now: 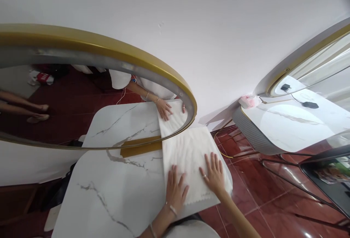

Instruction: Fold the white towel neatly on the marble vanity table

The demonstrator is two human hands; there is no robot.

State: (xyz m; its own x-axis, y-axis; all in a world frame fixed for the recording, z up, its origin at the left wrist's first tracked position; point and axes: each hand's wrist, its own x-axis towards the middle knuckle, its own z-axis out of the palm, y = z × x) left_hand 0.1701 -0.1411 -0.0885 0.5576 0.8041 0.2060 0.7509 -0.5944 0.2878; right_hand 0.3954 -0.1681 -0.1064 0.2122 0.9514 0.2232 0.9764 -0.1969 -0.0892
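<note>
At the near end of the worktop [123, 194], the scalloped near edge of a white cloth [191, 157] is laid just inside the worktop's own near edge. Just beyond that edge, the left grip [175, 192] and the right grip [214, 178] are rested palm down on the cloth, with fingers spread apart and nothing seen clamped in either. The cloth is thus placed beneath both, the left grip being set near its left edge and the right grip nearer its right edge, with a strip of cloth left uncovered between them. By its look, the cloth may be judged light, soft and limp, hardly fragile, and prone to slide or ruck if pushed across the smooth worktop; shallow ripples are shown ahead of the fingers. It would best be taken by the two near corners, or pinched along the side edges, since a pinch in the middle would likely bunch it. Farther off, the cloth is stretched past the gold base [139, 151], which its left edge seems to meet, toward the wall [213, 48], beside the rim of the mirror [90, 99].
</note>
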